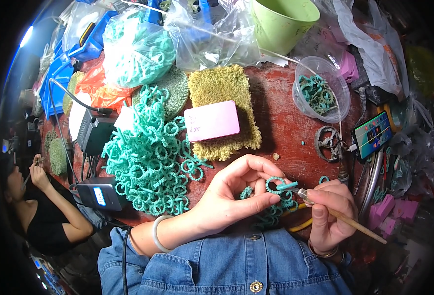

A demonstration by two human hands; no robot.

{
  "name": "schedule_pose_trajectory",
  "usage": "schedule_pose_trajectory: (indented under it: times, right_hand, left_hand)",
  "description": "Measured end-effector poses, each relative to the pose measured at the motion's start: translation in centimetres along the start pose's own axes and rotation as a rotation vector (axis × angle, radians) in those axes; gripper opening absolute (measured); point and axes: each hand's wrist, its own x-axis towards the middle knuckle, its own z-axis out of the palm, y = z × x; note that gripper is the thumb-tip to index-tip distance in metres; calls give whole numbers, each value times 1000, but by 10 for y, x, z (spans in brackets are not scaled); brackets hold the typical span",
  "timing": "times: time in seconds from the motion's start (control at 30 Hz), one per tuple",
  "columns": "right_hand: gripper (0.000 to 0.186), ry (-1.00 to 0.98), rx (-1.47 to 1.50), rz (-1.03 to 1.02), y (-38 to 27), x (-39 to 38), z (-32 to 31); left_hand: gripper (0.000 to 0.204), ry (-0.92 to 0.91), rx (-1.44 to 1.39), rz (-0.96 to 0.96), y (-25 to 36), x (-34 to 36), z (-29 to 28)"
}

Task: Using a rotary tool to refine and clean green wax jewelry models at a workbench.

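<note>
Between the thumb and fingers of my left hand (229, 194) is a small teal ring with a stem (276, 184), beaded round its band and waxy in look. More teal rings (273, 214) show just below these fingers; whether the hand holds them too, I cannot tell. My right hand (332, 211) grips a wooden-handled tool (359, 227) near its metal end. The tool's tip meets or nearly meets the ring's stem. A large pile of similar teal rings (145, 162) lies left of my hands, on the red tabletop (281, 118).
A pink block (212, 121) rests on a yellow, rough-textured pad (219, 83). Farther right stand a clear tub (342, 101) of teal pieces and a lit phone (373, 135). At the back are a green bucket (286, 24) and plastic bags (138, 49). Another person (55, 211) sits at left.
</note>
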Motion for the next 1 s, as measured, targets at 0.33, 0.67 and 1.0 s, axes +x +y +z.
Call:
schedule_pose_trajectory:
  times: [0.33,0.67,1.0]
  right_hand:
    - [14,-16,-3,-63,1,5,3]
    - [23,41,111,49,-1,-3,0]
    - [21,5,-35,-53,-2,-1,0]
  left_hand:
    - [31,-26,-217,-16,2,0,2]
    - [35,-19,-158,26,1,1,3]
    - [30,52,55,189,-2,-1,5]
